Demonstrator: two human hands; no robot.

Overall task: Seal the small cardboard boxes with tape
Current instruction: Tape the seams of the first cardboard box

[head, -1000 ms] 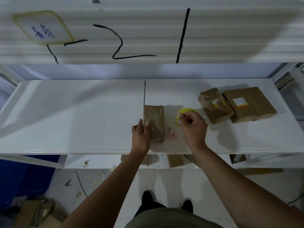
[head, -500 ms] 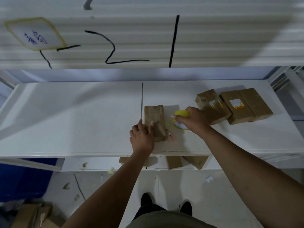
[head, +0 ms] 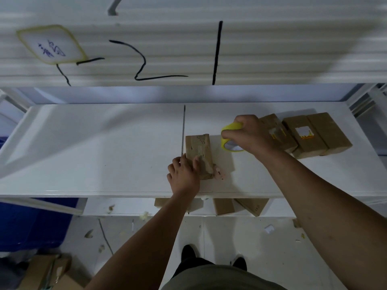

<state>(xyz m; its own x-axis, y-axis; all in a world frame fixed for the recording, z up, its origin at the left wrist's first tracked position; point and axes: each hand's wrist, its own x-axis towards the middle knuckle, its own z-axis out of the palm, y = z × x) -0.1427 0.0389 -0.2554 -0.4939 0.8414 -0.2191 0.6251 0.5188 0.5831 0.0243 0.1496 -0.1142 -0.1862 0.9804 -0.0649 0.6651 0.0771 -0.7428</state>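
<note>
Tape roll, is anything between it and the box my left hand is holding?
Nothing visible: only bare table lies between the tape roll in the right hand and the box the left hand grips. A pinkish scrap by the box's near corner is off that path.

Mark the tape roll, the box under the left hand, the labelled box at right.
yellow tape roll [head: 230, 127]: head view, upper yellow band.
held cardboard box [head: 198, 146]: head view, top face centre.
labelled box [head: 303, 131]: head view, its white label.
</note>
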